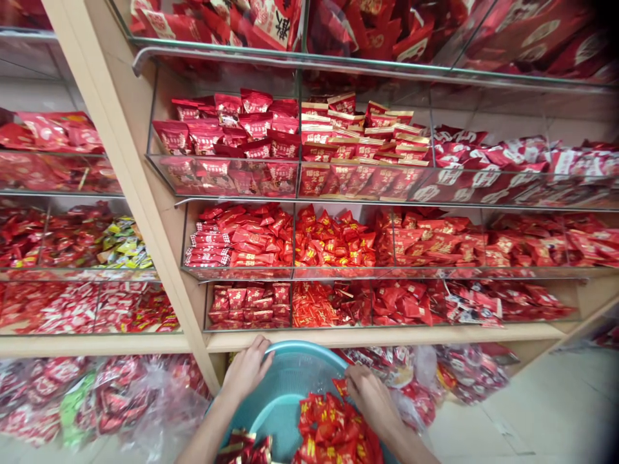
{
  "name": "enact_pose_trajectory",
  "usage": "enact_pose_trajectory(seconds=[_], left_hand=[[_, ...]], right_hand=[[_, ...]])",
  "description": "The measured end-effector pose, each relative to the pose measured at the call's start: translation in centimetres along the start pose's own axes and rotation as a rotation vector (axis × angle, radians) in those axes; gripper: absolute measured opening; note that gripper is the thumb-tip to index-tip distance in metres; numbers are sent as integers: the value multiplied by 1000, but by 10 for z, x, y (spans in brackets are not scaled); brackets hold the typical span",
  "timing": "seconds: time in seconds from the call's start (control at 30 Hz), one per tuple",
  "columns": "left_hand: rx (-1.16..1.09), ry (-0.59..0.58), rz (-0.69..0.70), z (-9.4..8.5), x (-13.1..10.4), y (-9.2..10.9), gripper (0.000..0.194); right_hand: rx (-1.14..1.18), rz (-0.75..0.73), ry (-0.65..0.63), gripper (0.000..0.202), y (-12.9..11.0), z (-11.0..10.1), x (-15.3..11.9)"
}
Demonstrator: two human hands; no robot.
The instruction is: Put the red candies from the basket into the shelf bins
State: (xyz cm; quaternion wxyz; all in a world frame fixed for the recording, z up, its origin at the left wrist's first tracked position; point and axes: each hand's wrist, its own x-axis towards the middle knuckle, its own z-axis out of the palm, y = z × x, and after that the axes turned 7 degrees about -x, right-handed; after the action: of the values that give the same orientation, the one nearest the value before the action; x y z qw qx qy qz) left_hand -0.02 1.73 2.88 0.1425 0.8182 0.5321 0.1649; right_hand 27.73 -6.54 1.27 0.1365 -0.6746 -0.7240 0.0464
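Note:
A teal plastic basin (283, 412) stands low in the middle, below the shelves. Red packets with yellow print (331, 428) are heaped on its right side, and darker red packets (249, 448) lie at its lower left. My left hand (249, 367) rests on the basin's back left rim with its fingers bent over the edge. At the right rim, my right hand (370, 393) has its fingers curled; a red packet (340, 386) shows beside its fingertips. Whether those fingers grip the rim or the packet is unclear.
Wooden shelves (387, 336) with glass-fronted compartments (222, 177) hold red packets in rows. To the left is a wooden upright (120, 174) with more shelves beyond it. Plastic bags of packets (159, 406) lie beneath, on both sides of the basin. Pale floor tiles (527, 412) show at the right.

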Motion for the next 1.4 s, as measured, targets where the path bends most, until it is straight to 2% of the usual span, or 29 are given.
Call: enact_pose_trajectory(seconds=[0.3, 0.5, 0.57, 0.63, 0.67, 0.73, 0.8, 0.9, 1.0, 1.07, 1.17, 1.4], left_hand=[[31, 6, 30, 2, 0, -1, 35], [37, 14, 32, 1, 0, 0, 34], [31, 18, 31, 1, 0, 0, 34], [24, 18, 23, 1, -1, 0, 33], [21, 18, 20, 1, -1, 0, 33], [10, 18, 22, 1, -1, 0, 32], [2, 20, 28, 0, -1, 1, 32], [4, 22, 29, 0, 0, 1, 33], [12, 20, 28, 0, 0, 0, 32], [17, 19, 28, 0, 0, -1, 33], [24, 17, 26, 0, 0, -1, 34], [19, 12, 22, 1, -1, -1, 34]], right_hand=[[-196, -37, -65, 27, 2, 10, -8], [-293, -112, 41, 29, 13, 36, -12], [-307, -148, 82, 28, 16, 37, -11], [-295, -174, 120, 22, 14, 21, -6], [-280, -167, 131, 18, 10, 6, -2], [-248, -107, 138, 19, -2, -37, 12], [-179, -106, 152, 23, -16, -89, 30], [-134, -93, 319, 19, -29, -159, 64], [-179, -65, 475, 15, -29, -201, 102], [-274, -6, 488, 16, -26, -214, 126], [-427, 96, 390, 24, -26, -219, 151], [-520, 242, 207, 34, -38, -217, 170]])
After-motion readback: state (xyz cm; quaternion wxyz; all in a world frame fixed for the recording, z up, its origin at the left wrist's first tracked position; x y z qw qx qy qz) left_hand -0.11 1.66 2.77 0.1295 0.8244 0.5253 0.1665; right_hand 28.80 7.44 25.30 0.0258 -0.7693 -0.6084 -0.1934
